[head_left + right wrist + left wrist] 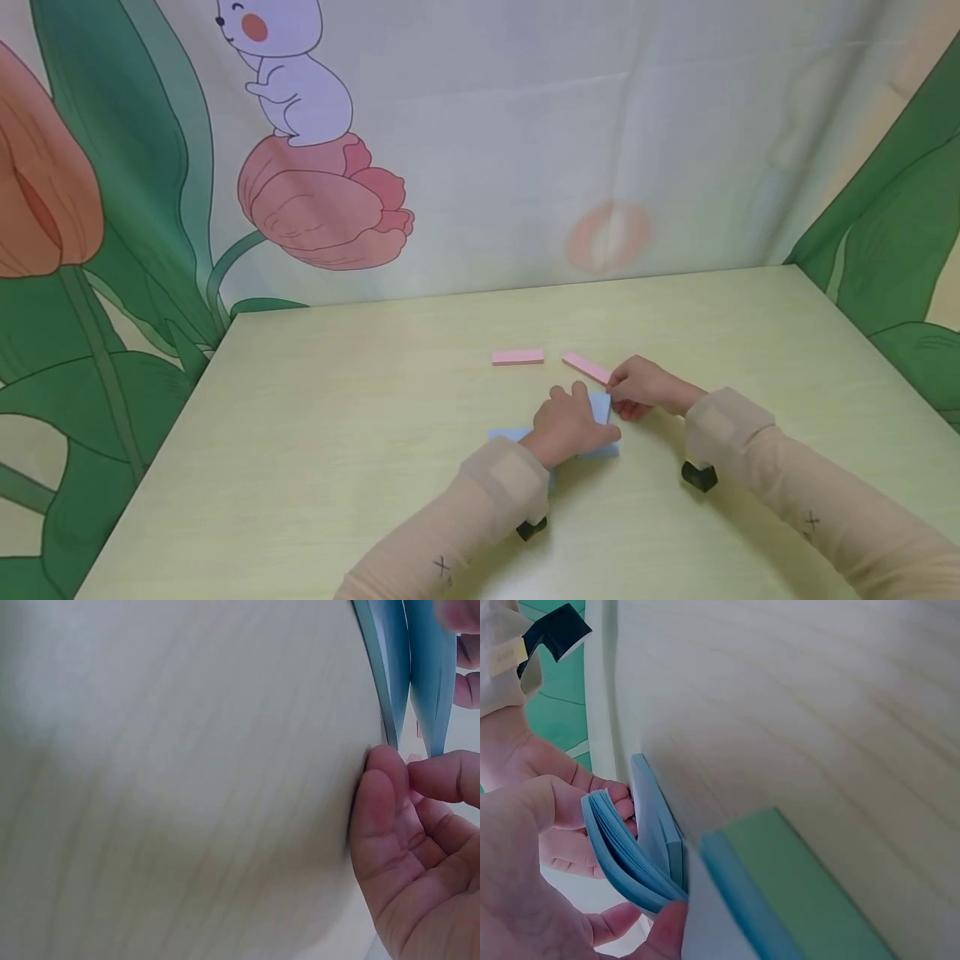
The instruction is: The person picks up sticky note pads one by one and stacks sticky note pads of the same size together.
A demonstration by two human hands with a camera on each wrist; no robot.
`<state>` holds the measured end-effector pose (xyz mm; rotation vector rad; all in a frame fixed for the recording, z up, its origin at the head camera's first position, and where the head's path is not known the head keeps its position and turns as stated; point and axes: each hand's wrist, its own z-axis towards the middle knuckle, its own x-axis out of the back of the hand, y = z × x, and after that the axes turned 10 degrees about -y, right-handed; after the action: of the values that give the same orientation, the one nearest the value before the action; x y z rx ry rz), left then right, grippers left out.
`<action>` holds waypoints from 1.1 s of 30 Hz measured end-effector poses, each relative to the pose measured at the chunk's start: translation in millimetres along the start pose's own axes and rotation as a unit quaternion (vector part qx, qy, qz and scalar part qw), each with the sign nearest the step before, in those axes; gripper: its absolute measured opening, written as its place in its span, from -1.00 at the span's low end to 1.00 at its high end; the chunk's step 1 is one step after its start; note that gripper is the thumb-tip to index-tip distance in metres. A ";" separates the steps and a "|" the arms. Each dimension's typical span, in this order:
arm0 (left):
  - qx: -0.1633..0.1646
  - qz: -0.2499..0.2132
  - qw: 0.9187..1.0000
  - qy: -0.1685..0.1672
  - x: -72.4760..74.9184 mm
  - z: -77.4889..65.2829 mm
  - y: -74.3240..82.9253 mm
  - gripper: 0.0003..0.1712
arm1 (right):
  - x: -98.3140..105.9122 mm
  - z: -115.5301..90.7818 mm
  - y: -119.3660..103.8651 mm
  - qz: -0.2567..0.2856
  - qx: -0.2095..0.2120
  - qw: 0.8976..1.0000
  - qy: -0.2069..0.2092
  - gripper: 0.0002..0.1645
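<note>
My left hand (567, 423) grips a light blue pad of paper sheets (626, 851), thumb at one end and a finger at the other. The pad bows, and its sheets fan apart at one edge. At the pad's upper right corner, my right hand (643, 388) has its thumb and curled fingers pinched together; the fingertips are partly hidden. Behind the held pad, another blue piece (656, 814) shows in the left wrist view. A blue-and-green block (795, 877) lies close to that camera. Under my left wrist, a blue piece (508, 434) is partly covered.
Two thin pink strips lie beyond my hands: one pink strip (517, 357) straight, the other pink strip (585, 367) slanted with its near end by my right fingers. The pale table (300, 417) ends at a printed curtain (480, 167) at the back.
</note>
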<state>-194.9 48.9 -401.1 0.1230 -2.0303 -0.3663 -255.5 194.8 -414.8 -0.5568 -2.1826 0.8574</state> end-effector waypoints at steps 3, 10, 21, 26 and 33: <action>-0.002 0.008 1.000 -0.003 -0.8 -0.5 0.3 -0.27 | -0.5 0.5 0.7 -0.005 0.005 1.000 0.003 -0.80; -0.004 0.030 1.000 -0.005 -3.7 0.5 1.7 -0.36 | -1.8 2.8 2.6 -0.015 0.011 1.000 0.015 -0.80; -0.002 0.060 0.998 -0.008 -8.0 2.6 1.3 -0.42 | -4.0 1.1 1.4 -0.016 0.019 1.000 0.020 -0.82; 0.000 0.057 0.998 -0.013 -4.7 1.2 1.3 -0.46 | -3.9 1.0 1.9 -0.013 0.014 0.999 0.028 -0.82; -0.024 0.032 0.999 0.001 11.4 -4.2 -6.3 -0.71 | -7.7 -2.1 3.8 0.009 0.014 0.998 0.063 -0.80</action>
<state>-197.0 39.3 -391.6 0.0301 -2.0165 -0.3740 -248.4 193.6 -420.0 -0.6009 -2.0527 0.8379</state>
